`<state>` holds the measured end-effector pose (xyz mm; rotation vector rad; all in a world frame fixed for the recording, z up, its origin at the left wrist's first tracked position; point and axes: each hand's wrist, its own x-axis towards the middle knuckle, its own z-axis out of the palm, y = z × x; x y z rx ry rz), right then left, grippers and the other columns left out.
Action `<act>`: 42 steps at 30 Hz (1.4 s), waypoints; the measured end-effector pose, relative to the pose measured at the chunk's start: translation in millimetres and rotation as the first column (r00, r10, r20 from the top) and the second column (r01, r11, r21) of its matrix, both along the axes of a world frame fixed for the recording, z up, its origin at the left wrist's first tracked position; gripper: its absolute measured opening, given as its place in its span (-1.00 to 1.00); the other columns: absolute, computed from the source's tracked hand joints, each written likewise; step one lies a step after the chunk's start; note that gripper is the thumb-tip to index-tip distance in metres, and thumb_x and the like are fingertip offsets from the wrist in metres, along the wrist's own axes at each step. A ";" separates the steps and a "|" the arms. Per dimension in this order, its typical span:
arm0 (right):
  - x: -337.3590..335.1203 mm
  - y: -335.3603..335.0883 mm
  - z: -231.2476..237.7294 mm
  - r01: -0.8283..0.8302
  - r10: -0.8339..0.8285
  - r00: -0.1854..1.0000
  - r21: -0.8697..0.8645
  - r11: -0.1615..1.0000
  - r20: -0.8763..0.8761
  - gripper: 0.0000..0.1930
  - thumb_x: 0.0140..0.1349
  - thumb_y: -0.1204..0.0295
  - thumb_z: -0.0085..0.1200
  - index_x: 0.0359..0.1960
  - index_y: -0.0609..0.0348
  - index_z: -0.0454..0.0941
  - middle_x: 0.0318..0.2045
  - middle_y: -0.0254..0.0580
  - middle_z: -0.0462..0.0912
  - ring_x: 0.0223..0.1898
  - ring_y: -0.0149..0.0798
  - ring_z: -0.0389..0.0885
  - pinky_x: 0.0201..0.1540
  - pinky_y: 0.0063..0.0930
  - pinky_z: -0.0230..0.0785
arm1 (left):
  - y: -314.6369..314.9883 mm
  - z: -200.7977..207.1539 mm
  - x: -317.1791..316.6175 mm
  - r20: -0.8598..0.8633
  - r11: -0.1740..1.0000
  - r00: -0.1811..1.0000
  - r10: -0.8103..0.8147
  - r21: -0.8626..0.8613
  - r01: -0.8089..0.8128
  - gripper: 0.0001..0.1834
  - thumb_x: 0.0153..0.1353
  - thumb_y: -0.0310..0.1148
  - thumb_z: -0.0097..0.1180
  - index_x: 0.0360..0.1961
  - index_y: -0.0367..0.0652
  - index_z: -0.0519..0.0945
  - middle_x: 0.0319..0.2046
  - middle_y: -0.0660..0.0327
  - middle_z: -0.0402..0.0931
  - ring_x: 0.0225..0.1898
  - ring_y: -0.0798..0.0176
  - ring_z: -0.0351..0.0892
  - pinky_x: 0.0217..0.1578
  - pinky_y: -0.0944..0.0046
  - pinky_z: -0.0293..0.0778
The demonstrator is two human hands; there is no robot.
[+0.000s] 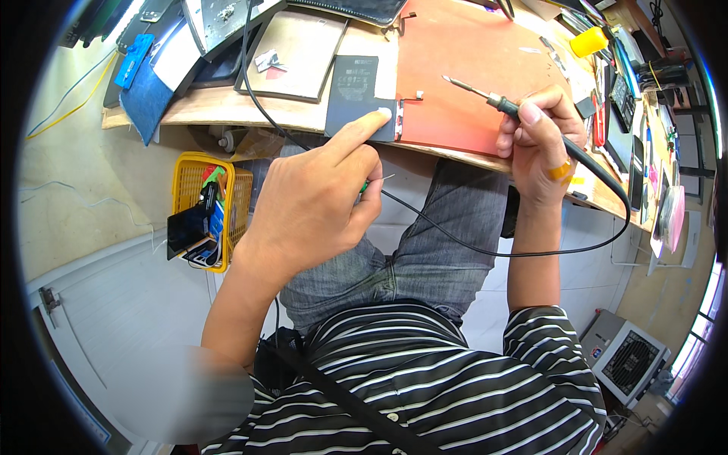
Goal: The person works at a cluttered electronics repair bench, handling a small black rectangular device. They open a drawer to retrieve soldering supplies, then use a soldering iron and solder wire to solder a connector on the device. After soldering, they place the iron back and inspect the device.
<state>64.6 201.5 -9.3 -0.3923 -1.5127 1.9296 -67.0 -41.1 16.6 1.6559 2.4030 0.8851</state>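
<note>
My right hand (542, 144) grips the dark handle of a soldering iron (504, 105). Its bare metal tip points left over the orange mat (462, 53), and its black cord loops down past my wrist. On the left, my left hand (315, 197) presses its index fingertip on the right side of a flat black battery (353, 80). Its other fingers are curled around a small green thing (364, 186), mostly hidden, with a thin silvery wire end sticking out. A narrow strip with small contacts (400, 114) runs along the battery's right edge, beside the mat.
A shallow tray-like panel (307, 45) lies left of the battery, with crumpled foil (267, 61) on it. Tools and a yellow container (588, 42) crowd the table's right side. Below the left table edge stands a yellow basket (241, 205) of parts. The iron's cord crosses my lap.
</note>
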 end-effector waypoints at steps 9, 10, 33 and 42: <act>-0.1 0.6 0.8 0.004 -0.004 1.000 -0.004 1.000 0.009 -0.86 0.31 0.48 0.26 -0.33 0.25 0.56 -0.50 -0.09 0.71 -0.60 -0.38 0.65 -0.56 -0.57 0.54 | 1.4 1.2 -0.8 0.008 1.000 1.000 -0.005 0.013 0.005 -0.85 0.09 -0.52 0.32 -0.43 -0.18 0.54 0.22 0.09 0.65 -0.52 0.20 0.68 -0.52 0.30 0.54; -0.6 0.6 0.6 0.016 -0.016 1.000 -0.014 1.000 -0.003 -0.87 0.32 0.48 0.26 -0.31 0.25 0.55 -0.50 -0.08 0.70 -0.60 -0.38 0.64 -0.56 -0.56 0.54 | 1.1 1.4 -1.0 0.017 1.000 1.000 0.002 0.026 -0.002 -0.86 0.09 -0.53 0.32 -0.42 -0.19 0.55 0.21 0.08 0.65 -0.49 0.20 0.69 -0.51 0.31 0.54; -16.1 -43.9 21.2 -0.139 0.093 0.990 0.868 0.478 0.108 -0.61 0.02 0.32 0.56 -0.10 0.13 0.77 -0.19 -0.13 0.72 -0.22 -0.18 0.64 -0.14 -0.34 0.49 | -12.6 2.6 23.0 0.493 0.889 0.858 0.145 0.315 -0.331 -0.92 0.25 -0.58 0.36 -0.27 -0.29 0.68 -0.40 0.22 0.64 -0.40 0.42 0.60 -0.33 0.40 0.48; -2.2 -47.4 14.4 -0.217 0.157 0.974 0.856 0.470 0.161 -0.80 0.07 0.48 0.49 -0.28 0.10 0.73 -0.33 -0.16 0.71 -0.25 -0.19 0.64 -0.21 -0.31 0.49 | -9.0 -3.8 36.1 0.463 0.897 0.885 0.040 0.373 -0.236 -0.91 0.19 -0.63 0.34 -0.30 -0.27 0.68 -0.41 0.18 0.64 -0.45 0.33 0.60 -0.41 0.36 0.47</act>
